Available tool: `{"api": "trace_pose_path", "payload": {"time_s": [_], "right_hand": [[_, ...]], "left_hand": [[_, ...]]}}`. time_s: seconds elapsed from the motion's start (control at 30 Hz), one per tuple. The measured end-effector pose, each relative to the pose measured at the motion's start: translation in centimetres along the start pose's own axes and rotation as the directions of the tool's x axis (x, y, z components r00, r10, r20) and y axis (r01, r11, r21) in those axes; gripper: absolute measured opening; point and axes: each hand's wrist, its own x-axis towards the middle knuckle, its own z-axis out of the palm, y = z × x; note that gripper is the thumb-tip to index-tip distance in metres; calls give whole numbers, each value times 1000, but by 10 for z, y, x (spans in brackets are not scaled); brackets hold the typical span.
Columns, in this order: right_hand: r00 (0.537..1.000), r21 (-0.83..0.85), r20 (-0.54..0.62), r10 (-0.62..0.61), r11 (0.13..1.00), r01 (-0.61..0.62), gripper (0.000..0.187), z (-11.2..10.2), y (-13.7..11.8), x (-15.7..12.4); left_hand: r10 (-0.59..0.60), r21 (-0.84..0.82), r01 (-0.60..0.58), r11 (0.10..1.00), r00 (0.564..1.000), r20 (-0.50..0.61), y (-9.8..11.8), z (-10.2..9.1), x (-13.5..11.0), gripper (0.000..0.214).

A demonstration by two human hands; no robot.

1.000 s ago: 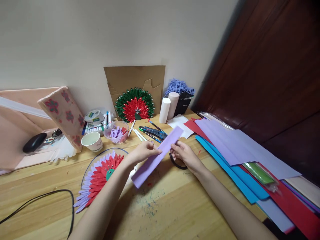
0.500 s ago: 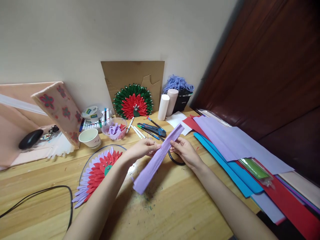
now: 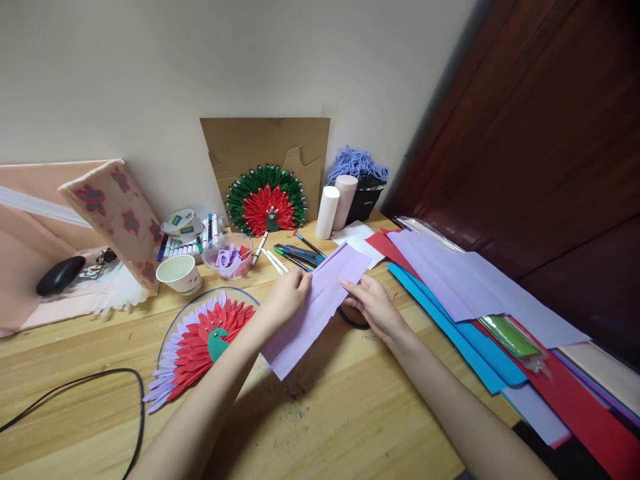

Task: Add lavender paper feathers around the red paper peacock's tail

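The purple paper (image 3: 320, 300) hangs between both hands, clear of the table (image 3: 380, 413), its long side slanting from about one o'clock down to seven. The left hand (image 3: 287, 297) grips the edge at ten o'clock, while the right hand (image 3: 371, 303) pinches the edge at three, thumb on top. Creases run lengthwise; whether this is one folded piece or several layers, I cannot tell. A light pinch is best here, since the paper looks thin and the lower right edge is already ragged: a hard tug might tear it. Matching the grips along the creases should stop one side twisting, and pressing folds flat against the table would likely work better than doing so in mid-air. Mind the black loop (image 3: 350, 323) at four o'clock, just beside the right fingers, and the pens (image 3: 295, 255) near eleven; the paper bird (image 3: 218, 343), around eight or nine, lies close under the left forearm.
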Motion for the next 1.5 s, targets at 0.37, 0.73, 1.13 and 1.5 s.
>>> {"api": "trace_pose_path", "payload": {"time_s": [0.37, 0.73, 1.13, 1.5], "right_hand": [[994, -139, -90, -54, 989, 41, 37, -5, 5, 7], [989, -297, -129, -70, 954, 28, 43, -3, 3, 7], [996, -191, -76, -51, 981, 36, 47, -1, 0, 5], [975, -126, 222, 4, 992, 25, 35, 4, 3, 0]], "left_hand": [[50, -69, -45, 997, 996, 76, -13, 2, 2, 24], [-1, -178, 23, 984, 993, 122, -9, 7, 2, 39], [-75, -208, 151, 967, 940, 333, -9, -1, -2, 20], [102, -474, 52, 879, 950, 294, -5, 32, -6, 26]]}}
